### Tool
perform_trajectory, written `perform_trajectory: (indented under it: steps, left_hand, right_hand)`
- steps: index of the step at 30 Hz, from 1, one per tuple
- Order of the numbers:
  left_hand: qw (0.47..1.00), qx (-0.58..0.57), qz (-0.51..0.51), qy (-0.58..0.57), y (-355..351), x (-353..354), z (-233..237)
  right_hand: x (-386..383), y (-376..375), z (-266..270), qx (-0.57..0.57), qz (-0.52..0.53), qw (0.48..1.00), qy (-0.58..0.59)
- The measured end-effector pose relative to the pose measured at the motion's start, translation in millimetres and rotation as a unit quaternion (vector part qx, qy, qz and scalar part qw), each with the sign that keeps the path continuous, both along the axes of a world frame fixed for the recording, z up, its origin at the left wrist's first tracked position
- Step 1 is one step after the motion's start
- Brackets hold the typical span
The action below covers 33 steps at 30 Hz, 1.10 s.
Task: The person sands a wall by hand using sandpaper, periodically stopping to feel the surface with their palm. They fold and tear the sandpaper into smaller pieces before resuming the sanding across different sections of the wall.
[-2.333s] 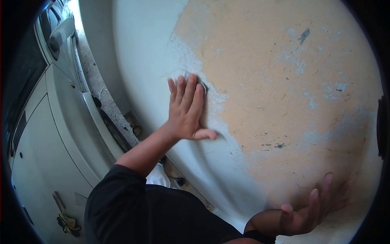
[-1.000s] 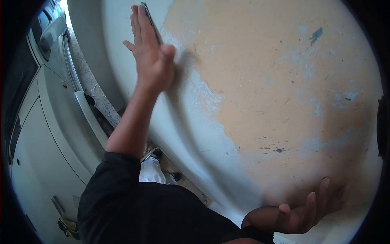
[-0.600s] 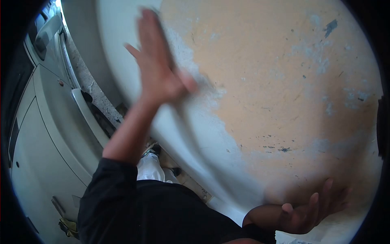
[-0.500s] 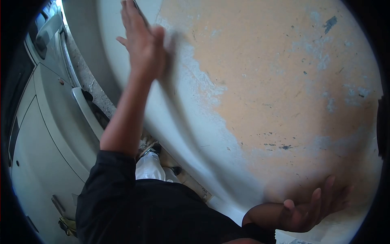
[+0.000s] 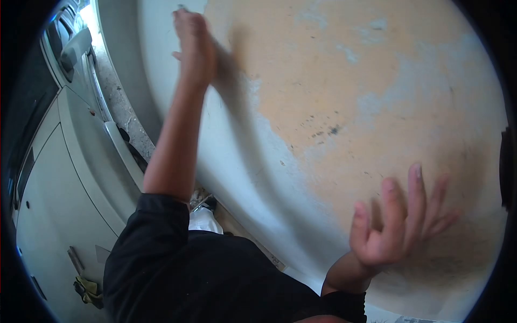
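A large curved panel (image 5: 301, 91) with worn tan and pale grey-white patches fills the middle and right of the view. At its upper left edge, my left hand (image 5: 196, 46) is closed, and a small greyish edge shows at the fingertips. What that hand holds is mostly hidden. My right hand (image 5: 398, 220) is over the lower right of the panel with its fingers spread and nothing in it. Whether its fingertips touch the surface I cannot tell.
A pale vehicle (image 5: 54, 177) with a door handle and mirror stands along the left. Between it and the panel lie rough ground (image 5: 126, 107) and a white bag-like item (image 5: 205, 220). A yellowish cloth (image 5: 88, 290) is at the lower left.
My right hand has moved up and its fingers show more fully. The view has shifted over the panel. My left hand remains near the upper left edge.
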<state>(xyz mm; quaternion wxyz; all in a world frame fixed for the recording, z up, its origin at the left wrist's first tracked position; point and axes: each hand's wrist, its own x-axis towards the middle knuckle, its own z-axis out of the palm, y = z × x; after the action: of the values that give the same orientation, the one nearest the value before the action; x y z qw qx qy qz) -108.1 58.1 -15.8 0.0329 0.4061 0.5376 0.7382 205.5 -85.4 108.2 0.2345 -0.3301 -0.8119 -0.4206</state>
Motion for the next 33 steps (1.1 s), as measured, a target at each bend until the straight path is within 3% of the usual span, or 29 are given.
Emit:
perform_trajectory:
  steps: [1,2,4,5,7,9,11,12,13,14,16,17,19,20,23,26,28,31,33]
  left_hand:
    - [0.987,-0.030,0.104,0.122,9,18,-7]
    - [0.982,-0.043,0.099,0.157,-16,61,-2]
    - [0.960,0.023,-0.023,0.278,-74,146,-27]
    - [0.941,0.096,-0.084,0.313,-97,190,-60]
    - [0.891,0.137,-0.152,0.406,-130,239,-116]
    - [0.857,0.129,-0.081,0.492,-117,218,-124]
    - [0.905,0.095,0.031,0.413,-83,177,-102]
    - [0.942,-0.005,0.042,0.333,-77,147,-74]
    - [0.970,-0.215,-0.041,0.106,-66,119,-38]
    - [0.970,-0.215,-0.037,0.105,-57,125,-43]
    - [0.998,0.024,-0.043,0.030,-45,145,-65]
    - [0.982,-0.014,-0.025,0.189,-81,180,-64]
    - [0.945,-0.010,-0.094,0.314,-129,250,-91]
    - [0.935,0.004,-0.133,0.327,-148,278,-101]
    - [0.910,-0.004,-0.057,0.410,-141,261,-103]
    - [0.952,-0.142,0.002,0.270,-102,186,-59]
    - [0.974,-0.218,0.030,0.053,-65,125,-23]
    - [0.983,-0.177,0.046,-0.016,-41,101,-45]
    - [0.979,-0.175,0.074,0.073,-57,152,-75]
  right_hand:
    - [6,-1,-5,-0.022,0.032,0.999,0.011]
    - [20,-14,-12,-0.049,0.076,0.996,-0.007]
    - [60,-7,-33,0.058,0.249,0.965,0.051]
    - [85,-15,-41,0.088,0.220,0.969,0.073]
    - [118,-35,-50,0.110,0.181,0.972,0.097]
    - [140,-60,-56,0.108,-0.040,0.975,0.190]
    - [169,-76,-63,0.078,-0.058,0.967,0.237]
    - [181,-81,-64,0.093,-0.117,0.962,0.228]
    - [194,-82,-66,0.106,-0.168,0.956,0.216]
    - [214,-86,-80,0.102,-0.212,0.946,0.223]
    - [227,-83,-88,0.112,-0.201,0.951,0.206]
    - [230,-81,-91,0.126,-0.190,0.956,0.185]
    - [233,-76,-93,0.135,-0.179,0.958,0.179]
    - [234,-76,-94,0.148,-0.191,0.956,0.168]
    - [237,-79,-94,0.153,-0.189,0.958,0.154]
    - [243,-83,-96,0.144,-0.185,0.962,0.140]
    - [240,-82,-95,0.147,-0.182,0.962,0.137]
    - [235,-82,-96,0.160,-0.165,0.963,0.138]
    - [236,-76,-94,0.181,-0.137,0.963,0.147]
